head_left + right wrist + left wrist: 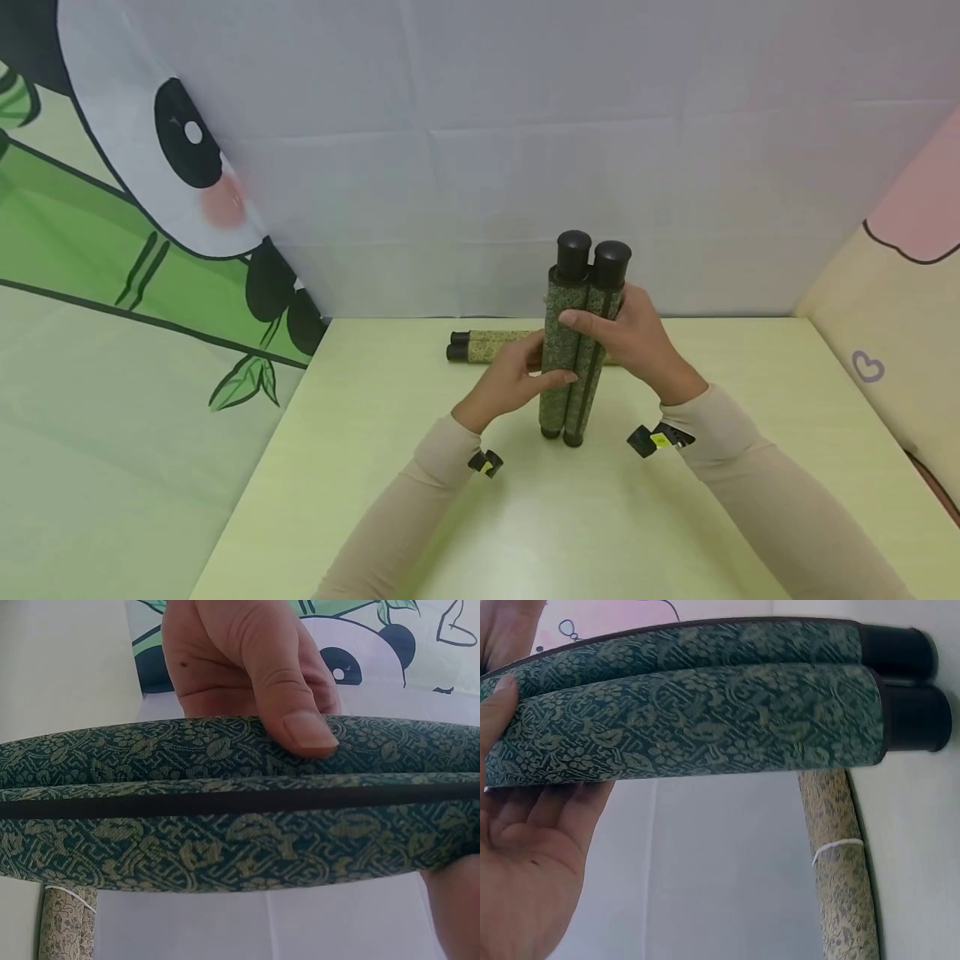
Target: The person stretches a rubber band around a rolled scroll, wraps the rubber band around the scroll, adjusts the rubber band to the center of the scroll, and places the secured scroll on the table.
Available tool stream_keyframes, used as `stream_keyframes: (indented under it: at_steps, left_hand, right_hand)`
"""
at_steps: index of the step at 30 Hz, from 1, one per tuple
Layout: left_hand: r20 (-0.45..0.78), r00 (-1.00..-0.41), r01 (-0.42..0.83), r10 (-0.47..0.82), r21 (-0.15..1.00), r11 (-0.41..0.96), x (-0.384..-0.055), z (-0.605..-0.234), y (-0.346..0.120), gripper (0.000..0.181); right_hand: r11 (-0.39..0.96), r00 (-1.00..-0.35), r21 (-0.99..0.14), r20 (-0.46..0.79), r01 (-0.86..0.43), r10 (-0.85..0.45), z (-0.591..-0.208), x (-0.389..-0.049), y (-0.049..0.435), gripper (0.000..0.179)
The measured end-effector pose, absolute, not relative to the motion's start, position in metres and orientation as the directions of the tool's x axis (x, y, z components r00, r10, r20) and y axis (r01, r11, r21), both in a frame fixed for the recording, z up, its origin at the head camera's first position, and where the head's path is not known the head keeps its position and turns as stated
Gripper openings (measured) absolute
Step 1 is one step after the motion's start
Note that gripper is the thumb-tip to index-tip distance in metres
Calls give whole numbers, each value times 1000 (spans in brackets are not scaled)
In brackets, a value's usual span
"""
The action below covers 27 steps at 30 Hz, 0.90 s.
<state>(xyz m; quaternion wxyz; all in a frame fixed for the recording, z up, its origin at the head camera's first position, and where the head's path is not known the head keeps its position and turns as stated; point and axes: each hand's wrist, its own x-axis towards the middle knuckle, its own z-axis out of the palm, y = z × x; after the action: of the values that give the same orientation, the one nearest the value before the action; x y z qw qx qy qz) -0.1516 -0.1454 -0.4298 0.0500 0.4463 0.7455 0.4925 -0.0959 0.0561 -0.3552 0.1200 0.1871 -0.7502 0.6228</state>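
A green brocade hanging scroll (561, 346), rolled from both ends into two parallel rolls with black knobs, stands nearly upright, its top leaning slightly right. My left hand (513, 381) grips it from the left around the lower half, thumb across the front. Higher up, my right hand (639, 340) holds it from the right with the thumb over the front. In the left wrist view, leaf and flower patterns show on the scroll's fabric (727, 727) beside its black lower knobs (915, 716). A dark strip (247, 801) runs between the rolls in the right wrist view.
Behind the held scroll, a yellow-brown patterned scroll (487, 346) lies crosswise near the back of the pale table (525, 533); a white cord (836, 846) circles it. A pale cloth wall (465, 183) rises behind, with a panda print (180, 167) at left.
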Motion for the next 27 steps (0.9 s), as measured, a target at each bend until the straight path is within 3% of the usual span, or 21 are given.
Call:
stream_keyframes:
  at_steps: [8,15,21,24,27]
  left_hand:
    - [383,-642,619,664,770,153,-152,-431,-135,58]
    - [418,-619,658,665,739,147,-157,-431,-128,61]
    - [407,-634,626,658,769,128,-163,-409,-130,83]
    - [543,-598,698,589,715,49,-166,-387,-127,88]
    - [699,-504,803,507,595,-21,-172,-362,-120,80]
  right_hand:
    - [74,-881,-893,421,-445,-216,-355,-107,66,44]
    - [29,-860,-892,427,-452,-280,-352,-119,76,41]
    - [59,-864,-893,413,-447,-287,-353,-131,84,43]
    - [103,-875,-892,402,-441,-272,-354,-137,90,47]
    - [108,-872,-890,401,-443,-280,-354,-141,95,50]
